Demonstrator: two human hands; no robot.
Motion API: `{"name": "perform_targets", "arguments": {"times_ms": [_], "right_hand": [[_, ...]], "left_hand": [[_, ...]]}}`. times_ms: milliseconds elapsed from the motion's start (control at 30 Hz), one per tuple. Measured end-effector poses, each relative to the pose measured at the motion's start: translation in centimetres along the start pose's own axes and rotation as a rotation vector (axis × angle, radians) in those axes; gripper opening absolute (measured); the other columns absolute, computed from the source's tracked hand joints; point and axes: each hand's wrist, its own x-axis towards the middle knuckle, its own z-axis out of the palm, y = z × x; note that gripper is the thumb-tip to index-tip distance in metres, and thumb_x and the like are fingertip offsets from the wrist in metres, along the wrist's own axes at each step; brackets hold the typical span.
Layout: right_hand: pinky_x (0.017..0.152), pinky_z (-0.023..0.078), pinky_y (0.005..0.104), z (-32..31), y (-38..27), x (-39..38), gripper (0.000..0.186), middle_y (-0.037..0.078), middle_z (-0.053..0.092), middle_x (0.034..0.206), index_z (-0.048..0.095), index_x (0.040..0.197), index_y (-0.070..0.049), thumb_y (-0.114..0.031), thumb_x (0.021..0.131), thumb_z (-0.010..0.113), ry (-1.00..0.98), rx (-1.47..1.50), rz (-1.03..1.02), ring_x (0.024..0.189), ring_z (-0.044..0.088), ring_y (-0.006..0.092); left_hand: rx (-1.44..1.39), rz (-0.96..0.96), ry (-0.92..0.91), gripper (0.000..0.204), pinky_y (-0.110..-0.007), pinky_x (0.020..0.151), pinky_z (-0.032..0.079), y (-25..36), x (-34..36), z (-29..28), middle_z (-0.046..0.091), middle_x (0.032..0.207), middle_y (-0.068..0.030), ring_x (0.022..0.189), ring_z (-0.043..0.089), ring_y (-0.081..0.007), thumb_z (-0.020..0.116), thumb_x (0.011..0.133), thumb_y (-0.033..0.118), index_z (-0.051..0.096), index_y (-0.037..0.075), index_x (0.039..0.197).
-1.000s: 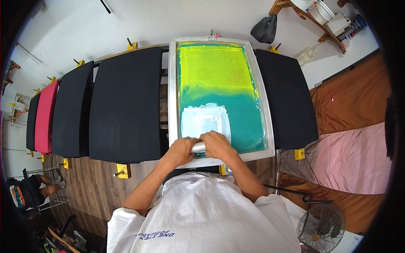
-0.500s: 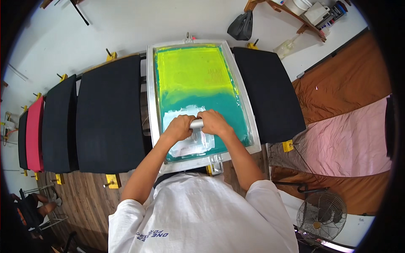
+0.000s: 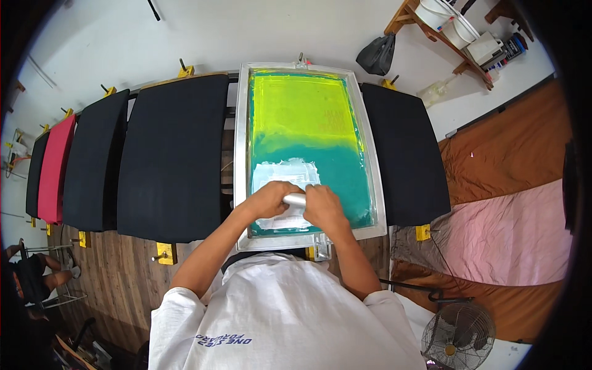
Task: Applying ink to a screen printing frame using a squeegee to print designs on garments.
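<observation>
Boards are lining up around nine o'clock from the silver bar (image 3: 295, 199), taking twelve as the top edge: a narrow black board (image 3: 35, 176), a pink board (image 3: 55, 169), a dark board (image 3: 95, 163) and a wide black board (image 3: 172, 160). The left hand (image 3: 270, 200) is gripping the bar's left part, fingers curling over it, their tips hiding from view. White ink (image 3: 287, 169) is lying under and above the bar, near the six o'clock end of the framed screen (image 3: 242, 154). The bar is sitting between both hands, its visible length running roughly from nine to three; neither hand is nearer, as each is touching it. Whether its lower edge is meeting the mesh, I cannot tell. A yellow-green area (image 3: 296, 105) is spreading toward twelve. The right hand (image 3: 324, 206) is clasping the bar's right part, fingertips likewise hiding. A right-hand black board (image 3: 407, 157) is resting between two and three.
</observation>
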Motion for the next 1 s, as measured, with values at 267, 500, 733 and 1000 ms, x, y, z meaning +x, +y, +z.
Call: {"name": "perform_targets", "arguments": {"times_ms": [267,500,733,1000], "right_hand": [[0.071,0.057,0.0372,8.3,-4.3,-2.4,0.018,0.016,0.059,0.1,0.059,0.098,0.001,-0.008,0.082,0.058,0.242,-0.324,-0.043,0.104,0.057,0.0309],[0.081,0.054,0.0407,5.5,-2.4,-1.5,0.031,0.015,0.058,0.11,0.057,0.106,0.002,0.004,0.075,0.058,0.212,0.021,-0.215,0.108,0.058,0.0309],[0.092,0.044,0.0441,8.3,0.4,-4.0,0.046,0.016,0.053,0.13,0.053,0.12,0.001,0.005,0.074,0.058,0.293,0.134,-0.294,0.12,0.05,0.0315],[0.083,0.046,0.0448,4.5,0.3,-2.2,0.042,0.015,0.059,0.11,0.053,0.109,-0.002,0.007,0.069,0.06,0.242,0.058,-0.19,0.107,0.056,0.0327]], "left_hand": [[0.167,-0.089,0.133,0.064,-0.047,0.115,0.031,-1.5,-7.1,3.6,0.053,0.137,-0.0171,0.13,0.046,-0.0349,0.061,0.065,-0.013,0.056,0.002,0.127],[0.476,-0.249,0.203,0.062,-0.048,0.115,0.03,2.1,-6.6,3.0,0.055,0.132,-0.0187,0.127,0.05,-0.033,0.061,0.067,-0.011,0.057,0.003,0.128],[0.652,-0.188,0.199,0.049,-0.043,0.116,0.029,2.1,-6.9,7.3,0.051,0.136,-0.0272,0.13,0.049,-0.0375,0.05,0.086,0.003,0.052,0.003,0.135],[0.427,-0.218,0.25,0.057,-0.047,0.108,0.038,2.3,-4.0,4.6,0.058,0.127,-0.0221,0.122,0.053,-0.0357,0.053,0.074,-0.009,0.06,0.007,0.128]]}}
